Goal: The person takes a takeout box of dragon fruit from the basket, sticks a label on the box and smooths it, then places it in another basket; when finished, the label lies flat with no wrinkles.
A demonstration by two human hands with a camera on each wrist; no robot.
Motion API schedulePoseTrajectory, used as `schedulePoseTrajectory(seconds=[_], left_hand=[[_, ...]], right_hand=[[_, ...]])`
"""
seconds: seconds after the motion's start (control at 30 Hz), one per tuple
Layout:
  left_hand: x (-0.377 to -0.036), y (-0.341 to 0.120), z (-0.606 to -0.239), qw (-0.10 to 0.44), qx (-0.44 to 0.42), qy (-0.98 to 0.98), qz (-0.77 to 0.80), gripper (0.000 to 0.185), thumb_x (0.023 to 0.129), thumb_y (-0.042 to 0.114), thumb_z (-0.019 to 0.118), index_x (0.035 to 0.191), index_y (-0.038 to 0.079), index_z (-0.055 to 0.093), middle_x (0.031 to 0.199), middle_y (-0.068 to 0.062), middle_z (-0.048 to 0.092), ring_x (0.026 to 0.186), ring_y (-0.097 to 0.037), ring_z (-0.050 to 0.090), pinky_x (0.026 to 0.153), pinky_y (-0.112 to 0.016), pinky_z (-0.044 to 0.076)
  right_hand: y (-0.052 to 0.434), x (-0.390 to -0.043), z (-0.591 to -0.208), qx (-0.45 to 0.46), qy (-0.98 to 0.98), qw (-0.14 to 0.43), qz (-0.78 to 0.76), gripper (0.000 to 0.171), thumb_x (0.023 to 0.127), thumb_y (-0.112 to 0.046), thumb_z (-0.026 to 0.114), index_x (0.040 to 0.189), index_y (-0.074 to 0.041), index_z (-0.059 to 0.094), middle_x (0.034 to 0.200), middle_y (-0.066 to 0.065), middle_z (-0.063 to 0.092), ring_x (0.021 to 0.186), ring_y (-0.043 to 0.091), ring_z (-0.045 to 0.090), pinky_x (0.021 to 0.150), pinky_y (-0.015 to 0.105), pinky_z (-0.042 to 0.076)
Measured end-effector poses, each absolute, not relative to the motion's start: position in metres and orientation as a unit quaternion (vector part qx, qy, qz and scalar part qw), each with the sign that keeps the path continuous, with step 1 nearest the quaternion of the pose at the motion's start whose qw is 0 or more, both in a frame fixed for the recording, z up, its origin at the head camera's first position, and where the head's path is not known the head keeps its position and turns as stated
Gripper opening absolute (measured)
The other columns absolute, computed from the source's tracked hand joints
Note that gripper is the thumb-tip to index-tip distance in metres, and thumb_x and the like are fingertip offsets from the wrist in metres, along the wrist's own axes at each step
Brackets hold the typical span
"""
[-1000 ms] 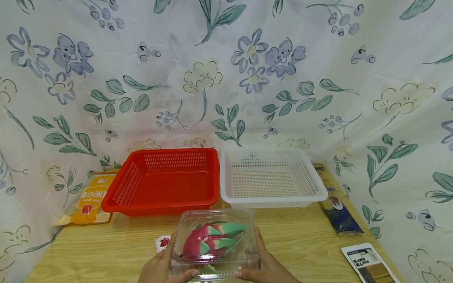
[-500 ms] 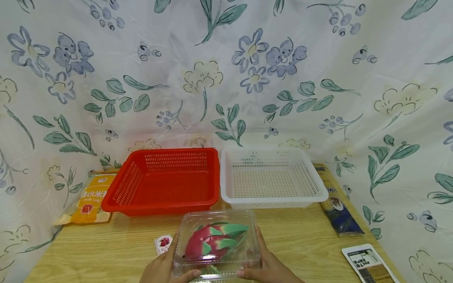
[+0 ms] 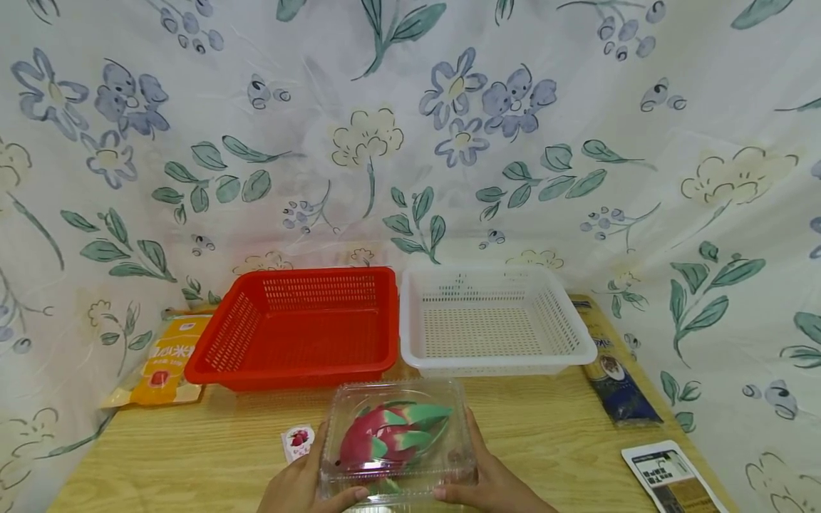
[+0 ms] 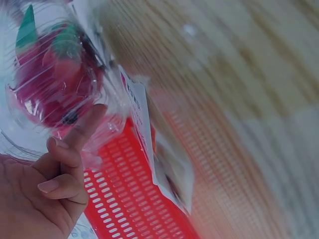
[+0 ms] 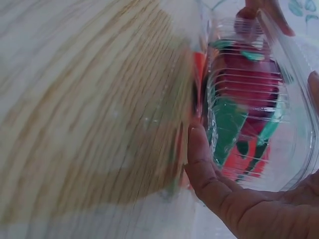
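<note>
On table, both hands (image 3: pixel 301 488) w/ clamshell box (image 3: pixel 398 442), barely shifted right.

Two baskets (image 3: pixel 298 331) (image 3: pixel 490 324), one clamshell box (image 3: pixel 398 438), four packets (image 3: pixel 163 360) (image 3: pixel 298 439) (image 3: pixel 616 377) (image 3: pixel 667 477).

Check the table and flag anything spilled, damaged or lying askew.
Nothing stands out. The clear box with the dragon fruit is closed and level between the left hand and right hand. The red basket and white basket sit upright side by side, with no spill on the table.
</note>
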State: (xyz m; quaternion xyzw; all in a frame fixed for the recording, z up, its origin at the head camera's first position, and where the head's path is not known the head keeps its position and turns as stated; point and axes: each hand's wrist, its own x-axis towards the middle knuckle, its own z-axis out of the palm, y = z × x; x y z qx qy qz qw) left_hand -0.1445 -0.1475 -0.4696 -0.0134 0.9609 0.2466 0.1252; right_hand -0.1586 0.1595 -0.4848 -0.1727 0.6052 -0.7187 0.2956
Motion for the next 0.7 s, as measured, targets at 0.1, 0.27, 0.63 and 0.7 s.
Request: schedulePoseTrajectory(seconds=[0.1, 0.27, 0.63, 0.7], left_hand=[[-0.1447, -0.1471, -0.4713, 0.123, -0.006, 0.961, 0.249, 0.121, 0.072, 0.073, 0.07, 0.157, 0.003, 0.02, 0.121, -0.022, 0.066, 0.099, -0.04, 0.068, 0.084, -0.061, 0.054], [-0.1419, -0.1479, -0.4724, 0.111, 0.018, 0.958, 0.262, 0.119, 0.073, 0.069, 0.072, 0.157, 0.004, 0.017, 0.122, -0.022, 0.066, 0.097, -0.04, 0.069, 0.082, -0.06, 0.054], [-0.137, -0.1452, -0.4761, 0.081, 0.05, 0.973, 0.212, 0.124, 0.071, 0.071, 0.072, 0.156, 0.006, 0.008, 0.105, -0.014, 0.07, 0.08, -0.027, 0.069, 0.07, -0.049, 0.057], [-0.1366, -0.1448, -0.4763, 0.086, 0.047, 0.972, 0.215, 0.124, 0.072, 0.072, 0.071, 0.156, 0.005, 0.009, 0.104, -0.014, 0.07, 0.08, -0.028, 0.069, 0.07, -0.05, 0.057]], right_hand=[[0.1609, -0.1598, -0.4852, -0.17, 0.614, 0.294, -0.712, 0.114, 0.094, -0.016, 0.068, 0.151, -0.041, -0.028, 0.158, 0.029, 0.014, 0.128, 0.034, 0.054, 0.104, 0.041, 0.047], [0.1644, -0.1613, -0.4873, -0.17, 0.631, 0.288, -0.7, 0.113, 0.094, -0.017, 0.069, 0.152, -0.041, -0.025, 0.152, 0.03, 0.032, 0.12, 0.033, 0.061, 0.098, 0.038, 0.052], [0.166, -0.1639, -0.4935, -0.2, 0.654, 0.238, -0.69, 0.116, 0.087, -0.011, 0.075, 0.156, -0.04, -0.015, 0.157, 0.023, 0.02, 0.125, 0.036, 0.054, 0.095, 0.033, 0.053], [0.1661, -0.1642, -0.4946, -0.207, 0.657, 0.233, -0.687, 0.116, 0.087, -0.011, 0.075, 0.156, -0.039, -0.015, 0.157, 0.023, 0.021, 0.125, 0.035, 0.054, 0.095, 0.033, 0.052]])
